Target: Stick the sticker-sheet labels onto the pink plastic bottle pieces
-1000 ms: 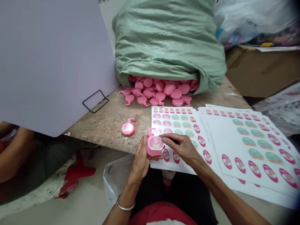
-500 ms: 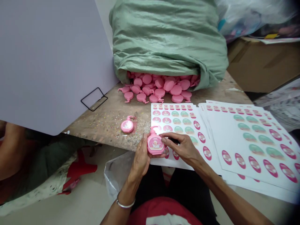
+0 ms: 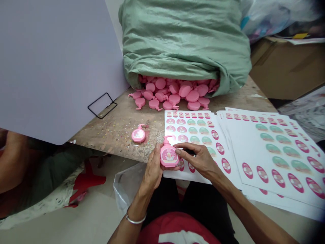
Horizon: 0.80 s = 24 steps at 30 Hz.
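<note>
A pink toy pump bottle (image 3: 169,156) with a round label on its front is upright at the table's front edge. My left hand (image 3: 153,166) is closed round its left side and base. The thumb and index finger of my right hand (image 3: 200,159) touch the upper right edge of the label. Under and right of the bottle lies a sheet of pink and green stickers (image 3: 189,135). Another labelled pink bottle (image 3: 138,135) lies on the table to the left.
Several pink bottles (image 3: 174,99) spill from a green cloth sack (image 3: 182,40) at the back. More sticker sheets (image 3: 241,149) lie right. A grey panel (image 3: 56,67) stands left, with a person's arm (image 3: 15,159) below it. A cardboard box (image 3: 289,67) is back right.
The camera view has shifted slightly. Both hands keep nearly the same pose on the bottle.
</note>
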Each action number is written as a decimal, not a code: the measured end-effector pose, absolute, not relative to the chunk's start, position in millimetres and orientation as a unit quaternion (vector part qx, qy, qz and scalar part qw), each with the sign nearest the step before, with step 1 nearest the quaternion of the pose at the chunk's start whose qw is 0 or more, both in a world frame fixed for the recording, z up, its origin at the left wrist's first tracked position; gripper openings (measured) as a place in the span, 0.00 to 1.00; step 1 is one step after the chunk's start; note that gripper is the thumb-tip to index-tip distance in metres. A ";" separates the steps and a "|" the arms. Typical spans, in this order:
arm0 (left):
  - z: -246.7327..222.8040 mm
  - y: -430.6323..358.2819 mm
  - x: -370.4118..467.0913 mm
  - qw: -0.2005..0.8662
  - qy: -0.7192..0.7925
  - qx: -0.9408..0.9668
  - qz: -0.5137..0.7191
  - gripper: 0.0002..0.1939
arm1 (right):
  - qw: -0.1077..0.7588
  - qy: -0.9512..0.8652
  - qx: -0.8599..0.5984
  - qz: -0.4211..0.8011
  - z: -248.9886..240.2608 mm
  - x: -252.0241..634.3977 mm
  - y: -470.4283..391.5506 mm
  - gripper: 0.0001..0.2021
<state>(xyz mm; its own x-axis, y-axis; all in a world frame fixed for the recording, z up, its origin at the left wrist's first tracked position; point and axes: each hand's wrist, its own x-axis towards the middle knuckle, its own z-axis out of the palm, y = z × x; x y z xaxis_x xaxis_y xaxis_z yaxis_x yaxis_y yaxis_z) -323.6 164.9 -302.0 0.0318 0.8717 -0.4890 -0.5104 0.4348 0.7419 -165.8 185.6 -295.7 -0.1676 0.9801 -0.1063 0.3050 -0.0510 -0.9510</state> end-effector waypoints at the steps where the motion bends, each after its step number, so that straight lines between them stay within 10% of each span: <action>1: -301.6 164.8 -323.6 0.694 0.486 0.188 0.497 0.23 | 0.352 -0.593 -0.543 0.480 -296.0 -165.8 185.5 0.17; 24: -295.6 164.1 -325.0 0.709 0.470 0.180 0.495 0.25 | 0.364 -0.594 -0.548 0.463 -293.5 -166.1 185.7 0.15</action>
